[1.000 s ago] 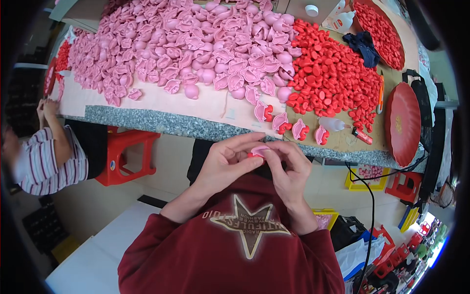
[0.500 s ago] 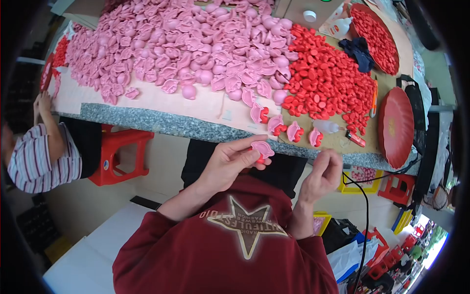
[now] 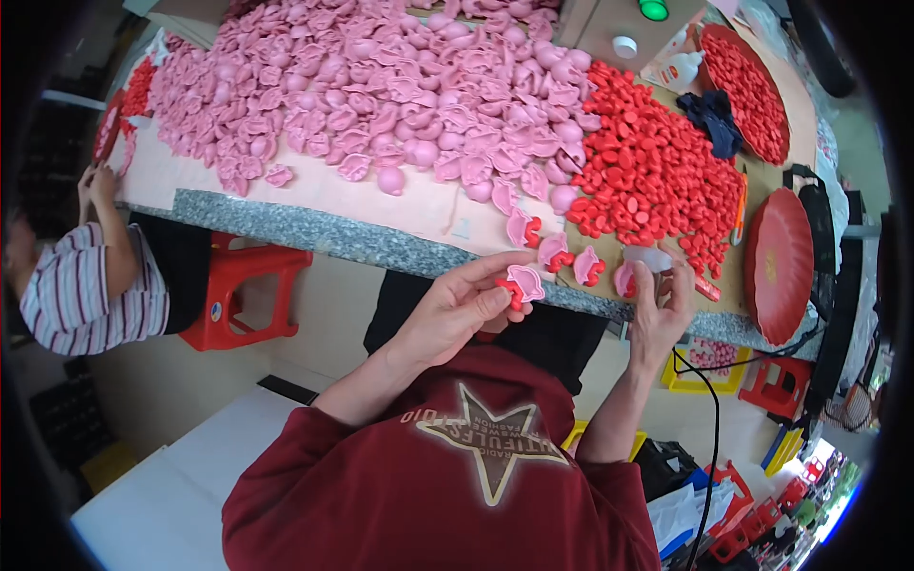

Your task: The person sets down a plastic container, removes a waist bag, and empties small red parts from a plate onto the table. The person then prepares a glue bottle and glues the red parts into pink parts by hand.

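Observation:
My left hand (image 3: 464, 303) pinches a pink moulded shell piece (image 3: 526, 283) with a red plastic piece (image 3: 511, 294) against its underside, just off the table's front edge. My right hand (image 3: 664, 303) is at the edge further right, its thumb and fingers closed around a small translucent bottle (image 3: 647, 257) lying there. Under that hand, one pink-and-red piece (image 3: 625, 280) is partly hidden. Several more joined pieces (image 3: 554, 252) stand in a row along the edge between my hands.
A big heap of pink shell pieces (image 3: 381, 95) covers the table, beside a pile of red pieces (image 3: 647, 162). Red trays (image 3: 779, 266) stand at the right, near an orange cutter (image 3: 740, 209) and dark cloth (image 3: 712, 119). Another person (image 3: 90, 285) works at the left near a red stool (image 3: 248, 290).
My right hand has moved forward from in front of the edge to the translucent bottle, its fingers now around it. My left hand keeps its pink-and-red piece. The view has shifted slightly.

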Demonstrator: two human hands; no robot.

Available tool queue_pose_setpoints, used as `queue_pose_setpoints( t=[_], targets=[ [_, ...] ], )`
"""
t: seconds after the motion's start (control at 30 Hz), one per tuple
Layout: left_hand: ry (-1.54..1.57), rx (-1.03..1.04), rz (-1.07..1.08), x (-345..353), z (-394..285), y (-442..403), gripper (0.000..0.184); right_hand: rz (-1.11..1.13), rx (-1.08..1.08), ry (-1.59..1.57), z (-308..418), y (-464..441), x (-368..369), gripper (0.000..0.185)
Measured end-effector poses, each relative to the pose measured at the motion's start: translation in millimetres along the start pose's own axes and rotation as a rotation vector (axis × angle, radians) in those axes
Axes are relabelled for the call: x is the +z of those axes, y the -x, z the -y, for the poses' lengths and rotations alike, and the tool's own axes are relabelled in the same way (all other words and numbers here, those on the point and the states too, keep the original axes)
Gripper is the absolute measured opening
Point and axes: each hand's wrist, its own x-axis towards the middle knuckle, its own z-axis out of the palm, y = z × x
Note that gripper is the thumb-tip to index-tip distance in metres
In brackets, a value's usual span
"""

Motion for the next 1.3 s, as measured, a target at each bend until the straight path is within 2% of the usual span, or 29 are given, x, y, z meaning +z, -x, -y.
queue_pose_setpoints(
  t=[0.07,0.17,0.3,0.4,0.43,0.47,0.53,0.63,0.73,0.83,1.03,1.13,1.3],
  targets=[
    [0.04,0.001,-0.004,-5.8,2.2,2.5,0.044,0.043,0.041,0.014,0.1,1.0,-1.8,0.029],
    [0.164,0.018,0.021,-10.6,2.3,3.4,0.044,-0.149,-0.05,-0.337,8.8,2.9,3.1,0.028],
    [0.247,0.033,0.057,-15.2,4.6,4.0,0.044,-0.12,-0.206,-0.591,17.7,12.0,-9.4,0.026],
    [0.244,0.001,0.04,-14.3,5.5,1.9,0.045,0.191,-0.04,-0.644,32.6,32.5,-25.9,0.031],
    [0.244,0.002,0.039,-13.3,5.5,1.4,0.045,0.156,-0.106,-0.538,40.3,36.1,-19.9,0.032],
    [0.244,0.003,0.038,-12.3,5.3,1.0,0.045,0.214,-0.046,-0.486,57.4,36.7,-20.0,0.03],
    [0.239,0.008,0.049,-12.5,6.4,0.6,0.044,0.18,0.104,-0.626,68.8,48.9,-9.4,0.034],
    [0.225,0.013,0.072,-15.0,7.9,0.9,0.044,0.32,0.103,-0.55,66.0,51.8,-14.1,0.038],
    [0.216,0.01,0.07,-14.8,7.6,0.7,0.044,0.252,-0.108,-0.532,60.3,46.2,-6.3,0.037],
    [0.219,0.02,0.063,-13.1,7.5,0.4,0.045,0.204,-0.066,-0.564,56.9,49.6,-2.9,0.033],
    [0.199,0.023,0.036,-11.7,7.5,0.9,0.044,0.259,-0.085,-0.493,58.6,46.0,-0.7,0.032],
    [0.178,0.02,0.034,-11.5,7.7,1.1,0.044,0.301,0.041,-0.495,62.6,47.0,-1.9,0.031],
    [0.164,0.022,0.039,-9.7,6.9,1.4,0.044,0.317,0.045,-0.451,65.3,44.9,-1.4,0.029]
  ],
)
